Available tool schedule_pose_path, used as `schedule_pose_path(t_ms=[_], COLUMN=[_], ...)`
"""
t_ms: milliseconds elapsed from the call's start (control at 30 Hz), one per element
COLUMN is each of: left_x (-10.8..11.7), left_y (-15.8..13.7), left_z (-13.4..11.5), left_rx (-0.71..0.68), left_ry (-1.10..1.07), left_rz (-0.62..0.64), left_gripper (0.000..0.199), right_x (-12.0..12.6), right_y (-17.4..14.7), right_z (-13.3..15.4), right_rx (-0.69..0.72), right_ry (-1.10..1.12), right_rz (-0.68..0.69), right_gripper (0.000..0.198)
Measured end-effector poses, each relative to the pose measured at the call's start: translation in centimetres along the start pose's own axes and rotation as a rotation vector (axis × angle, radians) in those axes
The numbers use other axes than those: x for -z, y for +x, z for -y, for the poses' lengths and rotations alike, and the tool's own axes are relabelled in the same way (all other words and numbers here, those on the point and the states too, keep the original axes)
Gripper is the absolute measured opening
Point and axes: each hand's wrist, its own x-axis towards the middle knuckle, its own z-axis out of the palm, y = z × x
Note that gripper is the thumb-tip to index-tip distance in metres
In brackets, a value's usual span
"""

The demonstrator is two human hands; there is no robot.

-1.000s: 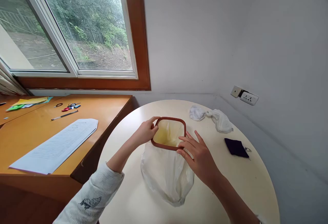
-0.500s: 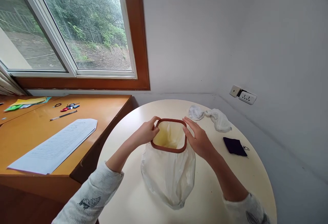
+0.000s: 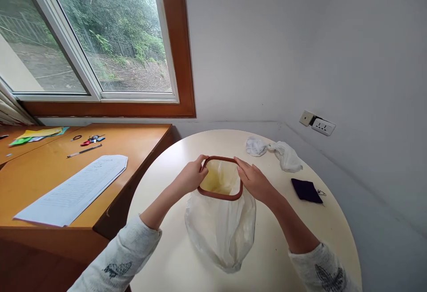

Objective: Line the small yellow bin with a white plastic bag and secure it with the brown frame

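Observation:
A small trash bin with a brown rim point(image 3: 220, 197) stands on the round table, lined with a translucent white plastic bag point(image 3: 220, 234) that hangs down loosely over its front. Through the opening the pale yellow inside shows. My left hand point(image 3: 191, 176) grips the rim at its left corner, thumb on the inner side. On the right, my right hand point(image 3: 255, 183) is closed on the rim near the back corner, with its fingers together. The bin's outer walls are hidden behind the bag.
Crumpled white plastic bags point(image 3: 285, 156) lie at the table's back right, near a dark cloth piece point(image 3: 306, 190). To the left is a wooden desk point(image 3: 143, 138) with papers point(image 3: 75, 189), a pen point(image 3: 84, 150) and keys point(image 3: 93, 139). Walls and a window stand behind.
My right hand has moved slightly left and in, closing its fingers onto the rim. The left hand stays on the left corner, and the bin has hardly moved.

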Motion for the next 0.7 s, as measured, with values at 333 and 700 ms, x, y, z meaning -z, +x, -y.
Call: schedule_pose_path(t_ms=[333,700], left_x=[-0.4,0.8], left_y=[-0.3,-1.8], left_z=[-0.1,1.8], left_rx=[-0.008,0.021], left_ry=[0.038,-0.352], left_rz=[-0.018,-0.222], left_gripper=[0.039,0.064], right_x=[-1.2,-4.8], right_y=[-1.0,-3.2], right_z=[1.6,-1.9], right_rx=[0.112,-0.028], right_ry=[0.031,0.526], right_rz=[0.045,-0.527], right_gripper=[0.061,0.046])
